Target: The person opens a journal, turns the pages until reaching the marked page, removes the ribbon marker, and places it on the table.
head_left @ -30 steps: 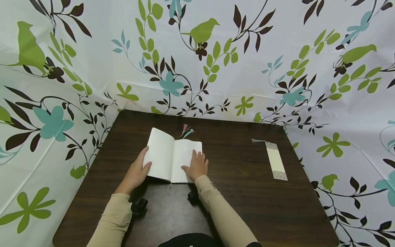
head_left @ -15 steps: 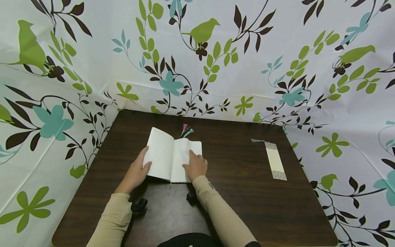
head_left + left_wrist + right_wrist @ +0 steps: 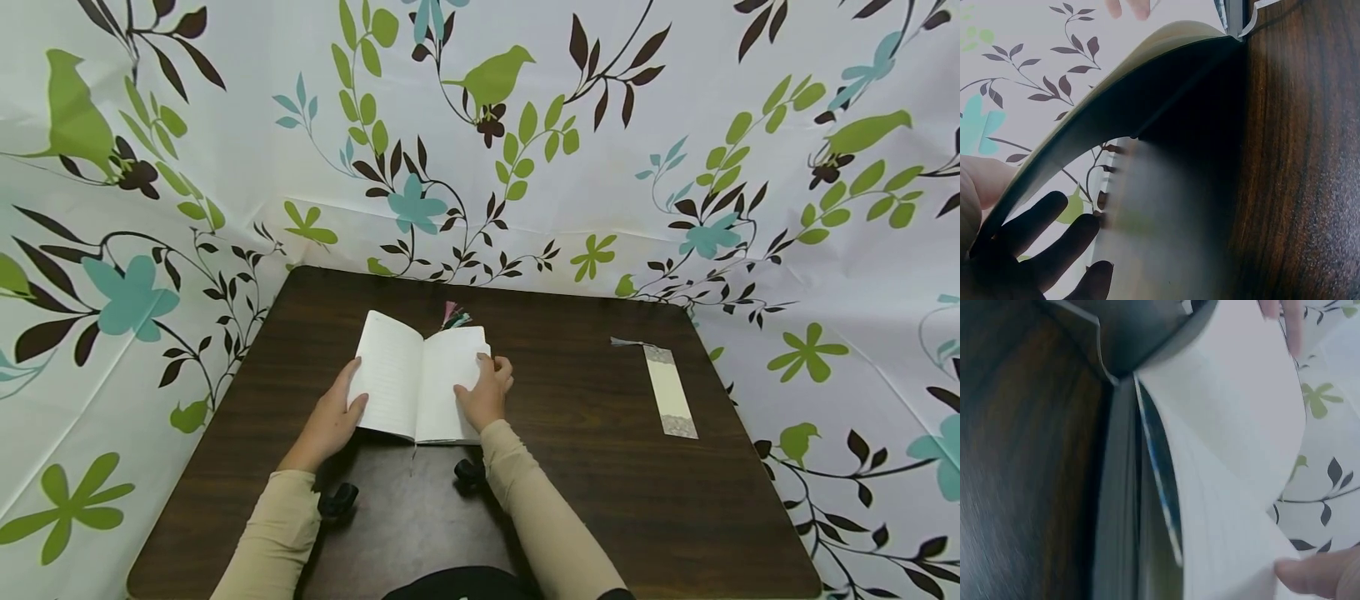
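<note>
An open notebook (image 3: 388,375) with blank-looking pages lies on the dark wooden table. My left hand (image 3: 330,423) holds its left cover, thumb on the page and fingers behind it; the left wrist view shows that cover (image 3: 1085,144) tilted up off the table. At the right edge my right hand (image 3: 486,393) pinches some raised pages (image 3: 444,379), its thumb (image 3: 1310,575) on top of the paper. A blue-edged dark strip (image 3: 1160,462) shows between the pages in the right wrist view. Pink and teal tassels (image 3: 453,315) stick out past the notebook's top.
A cream bookmark (image 3: 671,392) with patterned ends and a grey tassel lies at the right of the table (image 3: 585,467). The notebook's thin ribbon (image 3: 413,457) hangs from the lower end of its spine. Cloth with printed birds and leaves (image 3: 487,79) surrounds the table.
My right hand has gone from lying flat on the right page to gripping pages at its edge, and those pages have risen. My left hand has stayed put.
</note>
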Motion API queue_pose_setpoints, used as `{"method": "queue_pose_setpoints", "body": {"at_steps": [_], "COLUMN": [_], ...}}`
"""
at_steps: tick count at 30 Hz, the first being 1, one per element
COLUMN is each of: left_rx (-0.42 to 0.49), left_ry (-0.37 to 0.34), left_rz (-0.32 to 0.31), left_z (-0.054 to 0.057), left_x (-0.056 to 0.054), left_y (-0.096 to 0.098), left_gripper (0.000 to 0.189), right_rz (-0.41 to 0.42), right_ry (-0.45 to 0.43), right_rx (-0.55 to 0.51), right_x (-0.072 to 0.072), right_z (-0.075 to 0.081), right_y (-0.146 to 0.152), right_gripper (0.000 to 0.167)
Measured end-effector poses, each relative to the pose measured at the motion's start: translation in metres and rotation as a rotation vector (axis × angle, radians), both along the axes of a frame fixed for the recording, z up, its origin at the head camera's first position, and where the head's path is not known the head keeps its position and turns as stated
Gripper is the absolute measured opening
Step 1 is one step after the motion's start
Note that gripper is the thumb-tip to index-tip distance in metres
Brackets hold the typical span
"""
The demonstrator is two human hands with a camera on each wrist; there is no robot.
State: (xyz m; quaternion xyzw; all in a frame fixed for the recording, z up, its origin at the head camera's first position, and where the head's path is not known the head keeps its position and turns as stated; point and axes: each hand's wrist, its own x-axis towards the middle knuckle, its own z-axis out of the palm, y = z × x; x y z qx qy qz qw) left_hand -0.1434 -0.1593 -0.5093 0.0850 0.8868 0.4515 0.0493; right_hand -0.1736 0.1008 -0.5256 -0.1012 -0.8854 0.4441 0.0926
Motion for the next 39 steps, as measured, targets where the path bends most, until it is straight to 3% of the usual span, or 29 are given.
{"method": "queue_pose_setpoints", "body": {"at_steps": [4,12,19,25,31,33,36,39], "left_rx": [0.003,0.008,0.0,-0.002,0.002,0.005,0.013,0.029], "left_ry": [0.009,0.018,0.014,0.011,-0.002,0.001,0.003,-0.003], "left_rz": [-0.003,-0.009,-0.013,-0.013,-0.01,-0.007,-0.003,0.001], "left_z": [-0.001,-0.003,-0.002,-0.002,-0.001,0.0,0.001,0.002], "left_x": [0.0,-0.001,-0.002,-0.002,-0.002,-0.001,0.0,0.001], "left_y": [-0.001,-0.002,-0.002,-0.002,-0.001,0.0,0.0,0.0], "left_gripper": [0.065,0.065,0.066,0.066,0.066,0.066,0.065,0.062], "right_rz": [-0.043,-0.021,-0.016,0.017,0.205,0.295,0.431,0.558], "right_ry": [-0.025,-0.132,-0.152,-0.139,-0.14,-0.168,-0.201,-0.197], "right_rx": [-0.133,-0.374,-0.433,-0.62,-0.961,-1.015,-0.959,-0.777], "right_x": [-0.005,-0.009,-0.008,-0.01,-0.007,-0.005,-0.002,0.003], "right_z": [0.002,-0.002,-0.003,0.0,0.004,0.004,0.002,-0.002], "right_y": [0.007,0.023,0.032,0.033,0.028,0.025,0.018,0.009], "right_gripper": [0.068,0.068,0.067,0.062,0.049,0.051,0.054,0.051]}}
